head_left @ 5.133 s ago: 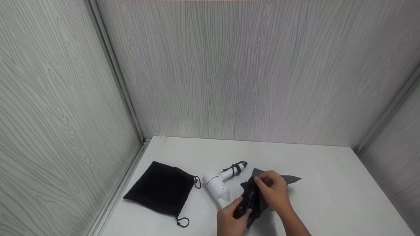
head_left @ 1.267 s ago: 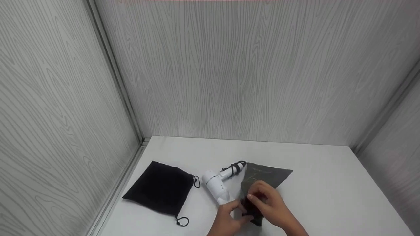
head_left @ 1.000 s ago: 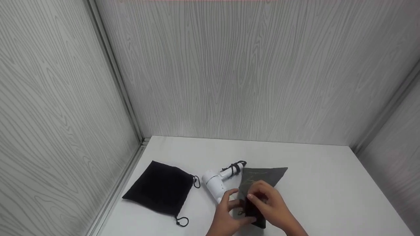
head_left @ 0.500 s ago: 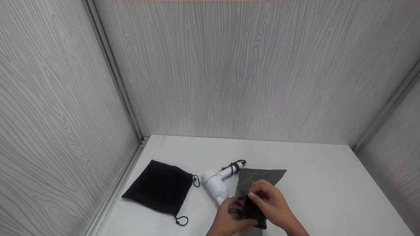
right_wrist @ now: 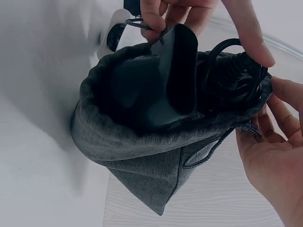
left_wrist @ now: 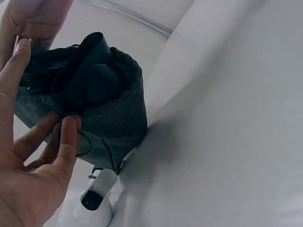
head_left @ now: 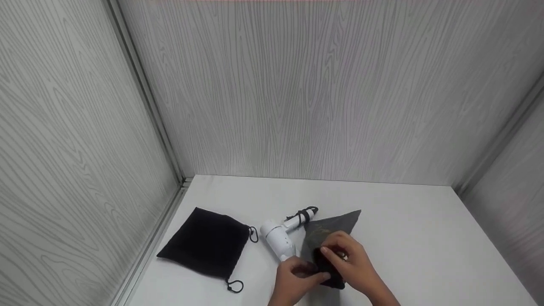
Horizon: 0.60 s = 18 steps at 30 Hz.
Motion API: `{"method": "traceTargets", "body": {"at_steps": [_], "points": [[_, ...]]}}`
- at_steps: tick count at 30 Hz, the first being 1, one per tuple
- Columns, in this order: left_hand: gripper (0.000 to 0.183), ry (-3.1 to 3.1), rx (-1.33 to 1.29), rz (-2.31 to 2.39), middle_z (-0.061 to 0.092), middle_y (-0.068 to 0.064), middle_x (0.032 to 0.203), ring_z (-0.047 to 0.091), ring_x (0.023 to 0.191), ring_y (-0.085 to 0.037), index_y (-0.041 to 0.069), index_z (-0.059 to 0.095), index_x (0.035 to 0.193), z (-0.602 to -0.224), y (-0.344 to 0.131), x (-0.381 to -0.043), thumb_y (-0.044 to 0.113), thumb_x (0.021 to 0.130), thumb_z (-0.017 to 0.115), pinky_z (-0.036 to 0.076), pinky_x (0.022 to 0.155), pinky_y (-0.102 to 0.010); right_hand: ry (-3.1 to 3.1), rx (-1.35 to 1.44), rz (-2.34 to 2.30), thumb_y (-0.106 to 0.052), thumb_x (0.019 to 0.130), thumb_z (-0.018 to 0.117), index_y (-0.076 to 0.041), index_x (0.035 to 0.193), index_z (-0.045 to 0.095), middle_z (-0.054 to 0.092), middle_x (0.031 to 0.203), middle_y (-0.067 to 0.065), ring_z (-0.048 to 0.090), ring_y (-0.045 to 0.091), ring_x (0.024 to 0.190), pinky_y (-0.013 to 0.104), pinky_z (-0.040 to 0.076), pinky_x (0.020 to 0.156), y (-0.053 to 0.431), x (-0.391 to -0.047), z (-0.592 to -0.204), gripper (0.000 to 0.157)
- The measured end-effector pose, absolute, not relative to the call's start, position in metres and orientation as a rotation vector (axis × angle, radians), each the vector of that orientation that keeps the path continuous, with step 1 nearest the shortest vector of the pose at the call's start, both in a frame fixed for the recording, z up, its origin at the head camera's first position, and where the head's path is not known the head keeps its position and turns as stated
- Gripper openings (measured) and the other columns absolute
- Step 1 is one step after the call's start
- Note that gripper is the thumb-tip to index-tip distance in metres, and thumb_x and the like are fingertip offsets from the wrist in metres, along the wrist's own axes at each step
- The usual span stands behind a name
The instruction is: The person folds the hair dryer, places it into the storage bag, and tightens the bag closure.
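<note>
Inside the grey pouch (right_wrist: 142,163), gripped by both hands (head_left: 293,278) (head_left: 350,259), sit a nozzle (right_wrist: 147,87) and cable (right_wrist: 234,75)

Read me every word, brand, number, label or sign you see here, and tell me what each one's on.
No text is readable in any view.
Gray drawstring bag: faint yellowish marks in the head view, too blurred to read.
White hair dryer: tiny dark marks, too small to tell if they're lettering.
Black pouch: no marking shows.

pouch (head_left: 206,243) left, hairdryer (head_left: 278,240) between, bag (head_left: 318,236) right
</note>
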<state>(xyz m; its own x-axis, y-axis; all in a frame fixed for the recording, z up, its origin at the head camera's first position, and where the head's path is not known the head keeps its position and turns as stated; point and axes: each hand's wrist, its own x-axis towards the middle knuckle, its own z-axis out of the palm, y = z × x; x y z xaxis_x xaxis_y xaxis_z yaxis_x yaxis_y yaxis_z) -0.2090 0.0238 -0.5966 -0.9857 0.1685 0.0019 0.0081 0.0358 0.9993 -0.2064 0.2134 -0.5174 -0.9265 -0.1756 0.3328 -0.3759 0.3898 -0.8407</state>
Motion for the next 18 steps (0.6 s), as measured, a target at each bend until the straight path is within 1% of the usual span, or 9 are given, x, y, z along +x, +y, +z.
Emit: {"method": "traceTargets", "body": {"at_steps": [5, 7, 10, 12, 14, 18], "points": [[0.030, 2.178, 0.212, 2.125, 0.078, 0.001, 0.096, 0.076, 0.088, -0.014, 0.016, 0.080, 0.096, -0.596, 0.022, -0.211, 0.037, 0.079, 0.095, 0.062, 0.079, -0.024, -2.476, 0.497, 1.535, -0.023, 0.102, 0.074, -0.027, 0.108, 0.080, 0.070, 0.110, -0.005, 0.064, 0.009, 0.097, 0.024, 0.056, 0.083, 0.220, -0.209, -0.527, 0.010], [0.029, 2.165, 0.213, 2.145, 0.078, 0.001, 0.096, 0.076, 0.088, -0.014, 0.016, 0.081, 0.096, -0.597, 0.022, -0.212, 0.036, 0.080, 0.094, 0.063, 0.079, -0.025, -2.507, 0.475, 1.541, -0.026, 0.103, 0.072, -0.026, 0.114, 0.079, 0.069, 0.114, -0.004, 0.064, 0.008, 0.099, 0.024, 0.056, 0.086, 0.223, -0.210, -0.531, 0.013], [0.028, 2.138, 0.213, 2.187, 0.079, 0.000, 0.094, 0.077, 0.085, -0.016, 0.014, 0.081, 0.095, -0.598, 0.021, -0.213, 0.034, 0.081, 0.095, 0.064, 0.078, -0.026, -2.566, 0.388, 1.569, -0.031, 0.104, 0.071, -0.025, 0.120, 0.076, 0.067, 0.119, -0.001, 0.064, 0.009, 0.105, 0.029, 0.058, 0.093, 0.229, -0.209, -0.536, 0.018], [0.028, 2.127, 0.204, 2.204, 0.079, -0.001, 0.093, 0.077, 0.084, -0.015, 0.013, 0.081, 0.094, -0.598, 0.021, -0.213, 0.034, 0.081, 0.094, 0.064, 0.076, -0.026, -2.602, 0.328, 1.585, -0.033, 0.104, 0.071, -0.023, 0.122, 0.074, 0.066, 0.121, 0.001, 0.065, 0.009, 0.108, 0.033, 0.059, 0.096, 0.233, -0.208, -0.540, 0.021], [0.028, 2.119, 0.196, 2.215, 0.079, -0.002, 0.092, 0.076, 0.082, -0.014, 0.011, 0.081, 0.094, -0.597, 0.020, -0.212, 0.033, 0.081, 0.094, 0.063, 0.075, -0.025, -2.625, 0.298, 1.595, -0.031, 0.103, 0.072, -0.022, 0.123, 0.073, 0.066, 0.121, 0.002, 0.066, 0.010, 0.109, 0.034, 0.059, 0.095, 0.239, -0.207, -0.545, 0.022], [0.028, 2.082, 0.191, 2.240, 0.079, -0.005, 0.091, 0.075, 0.080, -0.013, 0.007, 0.081, 0.093, -0.595, 0.018, -0.212, 0.029, 0.081, 0.095, 0.062, 0.074, -0.024, -2.667, 0.311, 1.579, -0.025, 0.101, 0.074, -0.021, 0.119, 0.073, 0.068, 0.118, 0.002, 0.069, 0.009, 0.106, 0.030, 0.060, 0.092, 0.248, -0.203, -0.555, 0.018]]}}
